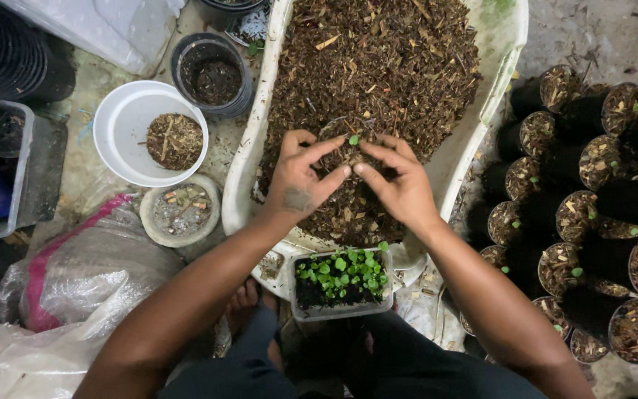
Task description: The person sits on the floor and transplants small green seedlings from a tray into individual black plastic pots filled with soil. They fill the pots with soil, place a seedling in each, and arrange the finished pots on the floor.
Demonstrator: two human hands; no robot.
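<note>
My left hand (pixel 300 177) and my right hand (pixel 399 183) meet over a big white tub (pixel 244 174) heaped with brown potting mix (pixel 378 66). Their fingertips press together around a tiny green seedling (pixel 354 140) that stands in the mix; a pot under the hands is hidden if there is one. Close to my body a small clear tray (pixel 341 279) packed with several green seedlings rests on the tub's near rim.
Several black pots (pixel 592 222) filled with mix, some with sprouts, crowd the right side. To the left sit a white bowl (pixel 131 122) with some mix, a black pot (pixel 214 74), a small dish (pixel 180 213), plastic bags (pixel 75 281) and grey bins (pixel 16 170).
</note>
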